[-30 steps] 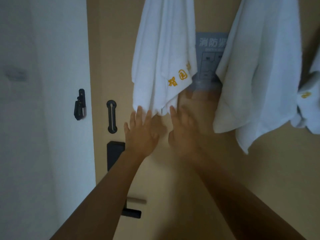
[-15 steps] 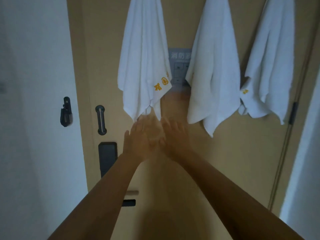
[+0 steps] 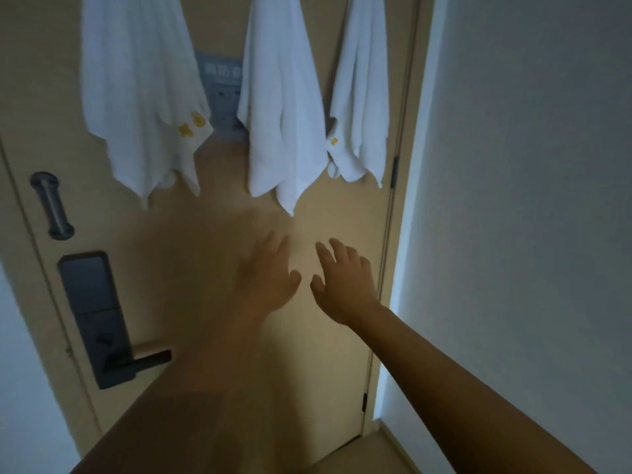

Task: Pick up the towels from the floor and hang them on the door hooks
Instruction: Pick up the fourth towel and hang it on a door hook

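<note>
Three white towels hang side by side on the tan door. The left towel and the right towel carry yellow embroidery; the middle towel is plain. The hooks lie above the frame's top edge, out of sight. My left hand and my right hand are held out below the middle towel, fingers spread, palms toward the door, holding nothing. Neither hand touches a towel. The left hand is blurred.
A dark lock plate with lever handle and a door guard sit on the door's left side. A grey sign shows between the towels. A white wall stands at the right, a strip of floor below.
Both hands have dropped away from the left towel's lower edge and moved down and right. The view has pulled back and swung right, bringing all three towels into sight.
</note>
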The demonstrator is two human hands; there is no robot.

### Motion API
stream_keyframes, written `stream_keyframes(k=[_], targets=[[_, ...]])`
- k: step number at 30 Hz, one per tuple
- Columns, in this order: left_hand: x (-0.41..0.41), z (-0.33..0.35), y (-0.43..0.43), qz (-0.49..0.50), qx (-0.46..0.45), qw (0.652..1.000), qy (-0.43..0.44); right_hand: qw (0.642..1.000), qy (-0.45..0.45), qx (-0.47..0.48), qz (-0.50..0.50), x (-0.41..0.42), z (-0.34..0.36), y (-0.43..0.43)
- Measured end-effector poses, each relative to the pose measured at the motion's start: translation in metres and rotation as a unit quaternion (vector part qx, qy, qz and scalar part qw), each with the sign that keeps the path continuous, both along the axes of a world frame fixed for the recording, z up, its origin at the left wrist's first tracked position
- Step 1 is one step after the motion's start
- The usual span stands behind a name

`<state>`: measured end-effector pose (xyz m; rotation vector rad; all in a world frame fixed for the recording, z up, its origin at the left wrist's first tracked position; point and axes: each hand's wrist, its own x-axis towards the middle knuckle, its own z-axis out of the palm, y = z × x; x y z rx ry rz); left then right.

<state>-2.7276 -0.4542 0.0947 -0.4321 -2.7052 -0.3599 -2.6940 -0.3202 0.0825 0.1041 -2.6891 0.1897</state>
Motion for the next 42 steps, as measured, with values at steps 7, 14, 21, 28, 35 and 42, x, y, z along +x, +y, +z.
stream_keyframes(k=[7,14,21,28,35,42], targets=[[0.053,-0.017,0.149,-0.164,-0.079,0.983,-0.016,0.985,-0.034,0.008,-0.168,0.093,-0.016,0.132],[0.169,-0.044,0.321,-0.349,-0.142,0.926,-0.032,0.938,-0.079,-0.004,-0.338,0.244,-0.042,0.272],[0.35,-0.09,0.472,-0.492,-0.184,0.849,-0.055,0.864,-0.12,-0.04,-0.487,0.445,-0.086,0.388],[0.508,-0.177,0.562,-0.596,-0.261,0.75,-0.118,0.76,-0.189,-0.118,-0.611,0.642,-0.181,0.455],[0.6,-0.281,0.599,-0.639,-0.352,0.664,-0.165,0.669,-0.268,-0.206,-0.662,0.746,-0.292,0.46],[0.629,-0.383,0.631,-0.657,-0.441,0.588,-0.168,0.603,-0.28,-0.286,-0.69,0.774,-0.39,0.459]])
